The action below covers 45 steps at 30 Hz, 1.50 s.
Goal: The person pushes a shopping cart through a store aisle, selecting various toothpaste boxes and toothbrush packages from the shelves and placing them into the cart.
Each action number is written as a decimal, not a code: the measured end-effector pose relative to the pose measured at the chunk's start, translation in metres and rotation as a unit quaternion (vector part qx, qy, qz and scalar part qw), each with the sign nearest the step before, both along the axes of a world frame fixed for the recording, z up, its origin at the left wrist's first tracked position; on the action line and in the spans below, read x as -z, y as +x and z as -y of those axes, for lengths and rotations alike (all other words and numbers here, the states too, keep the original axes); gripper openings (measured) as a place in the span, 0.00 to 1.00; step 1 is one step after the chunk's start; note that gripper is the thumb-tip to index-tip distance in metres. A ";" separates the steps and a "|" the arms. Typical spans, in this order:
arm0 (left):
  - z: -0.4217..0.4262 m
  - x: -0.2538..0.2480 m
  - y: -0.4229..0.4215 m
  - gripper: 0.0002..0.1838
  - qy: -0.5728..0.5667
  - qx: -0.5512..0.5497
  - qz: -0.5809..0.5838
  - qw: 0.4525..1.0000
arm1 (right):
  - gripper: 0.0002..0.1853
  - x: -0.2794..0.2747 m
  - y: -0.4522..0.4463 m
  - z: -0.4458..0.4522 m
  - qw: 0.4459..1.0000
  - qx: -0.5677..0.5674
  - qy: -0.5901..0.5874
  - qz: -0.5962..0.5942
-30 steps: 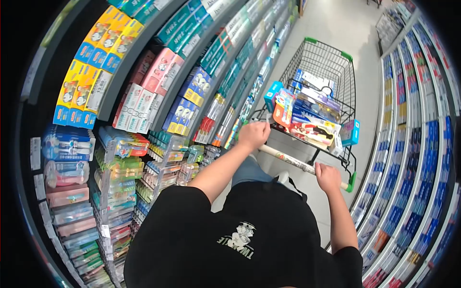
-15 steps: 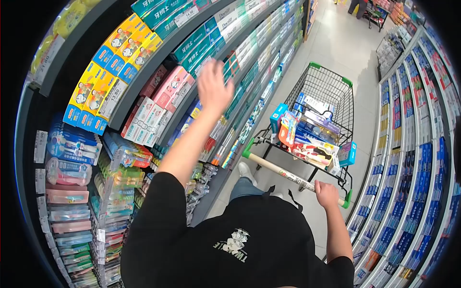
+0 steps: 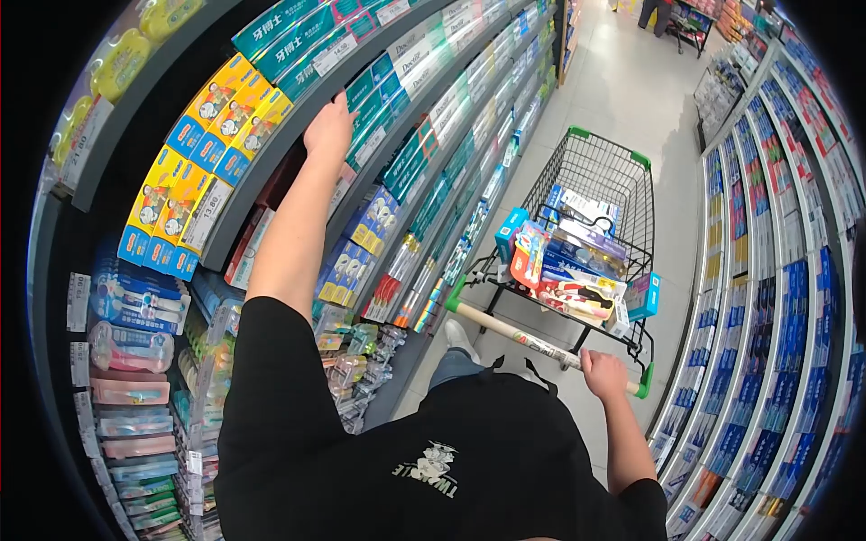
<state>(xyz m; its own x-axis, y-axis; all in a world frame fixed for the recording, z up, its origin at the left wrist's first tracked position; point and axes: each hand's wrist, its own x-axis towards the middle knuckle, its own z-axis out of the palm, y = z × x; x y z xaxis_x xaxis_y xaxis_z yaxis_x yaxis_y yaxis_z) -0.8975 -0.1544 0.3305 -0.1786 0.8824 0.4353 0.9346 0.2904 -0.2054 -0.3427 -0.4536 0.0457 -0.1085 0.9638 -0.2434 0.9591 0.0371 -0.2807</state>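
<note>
My left hand (image 3: 330,128) reaches to the shelves on the left, at the near end of a row of teal toothpaste boxes (image 3: 368,83). Its thumb and one finger are apart; the other fingers are partly hidden, and I see nothing held. Whether it touches a box is unclear. My right hand (image 3: 604,373) is wrapped round the right part of the shopping cart handle (image 3: 514,335). Inside the cart (image 3: 651,212) lie several packaged goods, among them a red and blue pack (image 3: 528,257) and a turquoise box (image 3: 511,230).
Yellow and blue boxes (image 3: 176,203) fill the shelf nearest on the left, above hanging toothbrush packs (image 3: 140,298). Rows of blue boxes (image 3: 785,329) line the right side. Tiled floor (image 3: 600,86) runs ahead between the shelves, with another person (image 3: 656,13) and cart (image 3: 690,32) far off.
My left hand has moved up and left, from in front of the shelves to the near end of the teal boxes. My right hand stays on the cart handle. The view has shifted slightly.
</note>
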 end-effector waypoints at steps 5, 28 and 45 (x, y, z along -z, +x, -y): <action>0.007 0.023 -0.007 0.39 0.106 0.082 -0.124 0.983 | 0.30 0.004 0.000 -0.002 1.000 0.002 0.010 -0.008; 0.038 0.230 0.325 0.32 -0.081 0.571 0.044 0.815 | 0.32 -0.015 -0.007 0.000 0.998 0.045 -0.028 -0.030; 0.141 0.253 0.269 0.12 -0.079 0.473 0.243 0.843 | 0.31 -0.014 -0.003 -0.005 0.999 0.033 -0.017 -0.037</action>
